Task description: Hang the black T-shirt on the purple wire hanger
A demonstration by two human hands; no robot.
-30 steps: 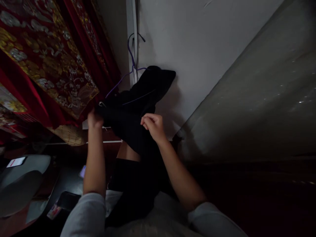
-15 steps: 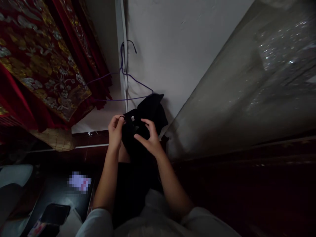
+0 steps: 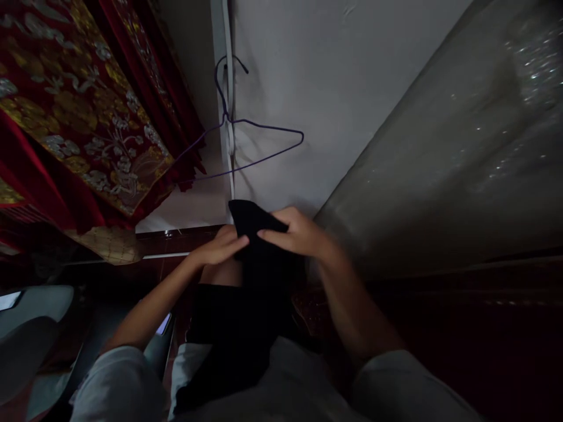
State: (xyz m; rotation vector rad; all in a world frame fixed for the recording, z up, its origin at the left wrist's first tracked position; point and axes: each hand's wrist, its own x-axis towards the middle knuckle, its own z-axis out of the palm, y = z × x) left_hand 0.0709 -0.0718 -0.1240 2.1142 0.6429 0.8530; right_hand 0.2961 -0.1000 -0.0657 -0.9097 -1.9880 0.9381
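A piece of black cloth, apparently a garment, is bunched up in front of me at leg height; its exact kind is hard to tell in the dim light. My left hand grips its left edge, thumb in front and fingers partly behind the fabric. On the other side my right hand pinches the cloth between thumb and fingers. Above both hands a purple wire hanger hangs by the wall with nothing on its right arm. The garment's lower part blends into my dark clothing.
Red embroidered cloth hangs at the upper left, overlapping the hanger's left end. White cables run down the wall. A large plastic-covered surface slants along the right. At lower left are a pale chair and a phone.
The black cloth has come away from the hanger's right corner and moved lower. The hanger's right arm has swung up. My hands have shifted, and the right hand has closed on the cloth.
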